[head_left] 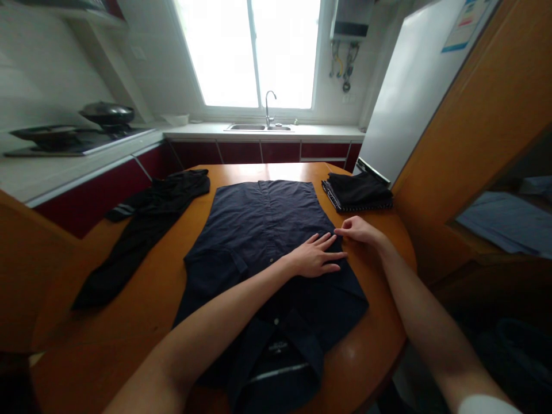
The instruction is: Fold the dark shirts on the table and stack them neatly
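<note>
A dark navy button-up shirt point(284, 213) lies front side up on the wooden table point(379, 276), its collar towards me and its hem at the far end. My left hand point(317, 257) reaches across it and rests flat on the right part of the shirt, fingers spread. Beside it, my right hand point(360, 230) pinches the shirt's right edge between thumb and fingers. Small buttons run down the middle of the front. My left forearm covers part of the shirt's near left side.
Black trousers point(142, 236) lie along the table's left side. A folded stack of black clothes point(360, 190) sits at the far right, near the fridge point(418, 86). Beyond the table are a sink point(248, 127) and a stove with a lidded wok point(107, 112).
</note>
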`<state>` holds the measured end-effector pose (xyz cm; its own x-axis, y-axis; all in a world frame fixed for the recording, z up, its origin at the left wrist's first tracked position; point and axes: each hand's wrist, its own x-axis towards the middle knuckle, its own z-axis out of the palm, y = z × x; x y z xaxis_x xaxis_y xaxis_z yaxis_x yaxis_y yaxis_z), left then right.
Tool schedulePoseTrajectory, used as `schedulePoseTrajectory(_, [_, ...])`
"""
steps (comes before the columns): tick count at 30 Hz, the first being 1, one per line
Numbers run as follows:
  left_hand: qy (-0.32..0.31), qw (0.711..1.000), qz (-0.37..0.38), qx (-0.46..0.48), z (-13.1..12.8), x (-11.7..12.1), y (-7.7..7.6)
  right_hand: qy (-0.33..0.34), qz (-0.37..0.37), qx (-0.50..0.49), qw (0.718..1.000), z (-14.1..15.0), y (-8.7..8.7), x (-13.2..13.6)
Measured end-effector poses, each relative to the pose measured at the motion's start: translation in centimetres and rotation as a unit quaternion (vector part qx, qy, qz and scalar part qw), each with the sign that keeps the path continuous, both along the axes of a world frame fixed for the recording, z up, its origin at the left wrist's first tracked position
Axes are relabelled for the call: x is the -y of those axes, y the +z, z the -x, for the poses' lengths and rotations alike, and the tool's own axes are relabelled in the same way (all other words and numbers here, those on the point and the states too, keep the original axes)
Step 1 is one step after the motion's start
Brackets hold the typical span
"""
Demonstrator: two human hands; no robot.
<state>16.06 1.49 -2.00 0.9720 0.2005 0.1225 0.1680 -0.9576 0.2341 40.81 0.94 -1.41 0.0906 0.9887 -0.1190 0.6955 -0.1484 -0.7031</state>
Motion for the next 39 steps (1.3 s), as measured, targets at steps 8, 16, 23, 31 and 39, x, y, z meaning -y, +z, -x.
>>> schedulePoseTrajectory(8, [0.044, 0.995, 0.058, 0.068, 0.0, -0.8, 0.0, 0.033, 0.007, 0.014, 0.999, -0.3, 0.0, 0.1])
schedulePoseTrajectory(16, [0.317, 0.821, 0.287, 0.379, 0.2, -4.4, 1.4, -0.095, -0.046, -0.010, 0.994, -0.8, -1.0, -1.2])
schedulePoseTrajectory(23, [0.281, 0.731, 0.538, 0.313, 2.7, -6.0, 7.3, -0.110, -0.057, -0.035, 0.992, -0.7, -1.6, -1.5])
schedulePoseTrajectory(31, [0.236, 0.769, 0.548, 0.230, 3.1, -3.9, 9.9, -0.129, -0.095, -0.001, 0.987, -0.5, -2.0, -1.9])
schedulePoseTrajectory(39, [0.136, 0.877, 0.358, 0.290, 6.1, 2.0, 18.3, -0.163, -0.162, 0.075, 0.970, 1.2, -1.6, -2.2])
